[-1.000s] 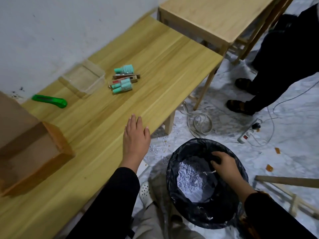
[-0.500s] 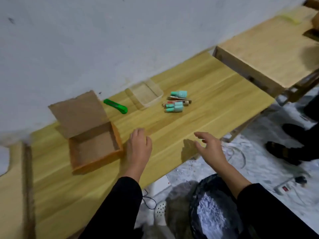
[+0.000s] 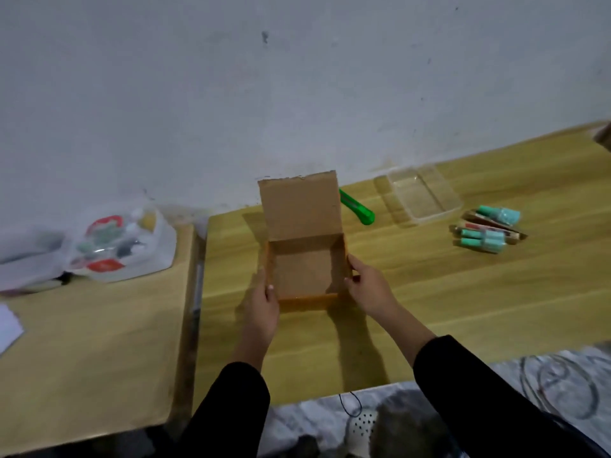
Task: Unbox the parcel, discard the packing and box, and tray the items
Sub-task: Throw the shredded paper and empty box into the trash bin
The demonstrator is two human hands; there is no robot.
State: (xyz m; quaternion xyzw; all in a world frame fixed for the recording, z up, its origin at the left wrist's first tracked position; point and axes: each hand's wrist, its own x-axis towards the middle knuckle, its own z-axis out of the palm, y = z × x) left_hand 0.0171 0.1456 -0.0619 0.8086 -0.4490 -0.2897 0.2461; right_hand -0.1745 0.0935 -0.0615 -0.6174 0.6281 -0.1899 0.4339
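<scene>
Both left hand (image 3: 263, 305) and right hand (image 3: 369, 287) grip the box (image 3: 304, 274), held between their fingers (image 3: 353, 263).

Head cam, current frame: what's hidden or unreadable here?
All in the head view:
- green cutter: its far end is hidden behind the raised lid of the cardboard box.
- left hand and right hand: they grip the box walls, and the fingers on the outer faces are hidden by the hands themselves.
- teal items: labels are too small and blurred, and the count in the pile is unclear.
- plastic bag: contents are blurred behind the film.
</scene>
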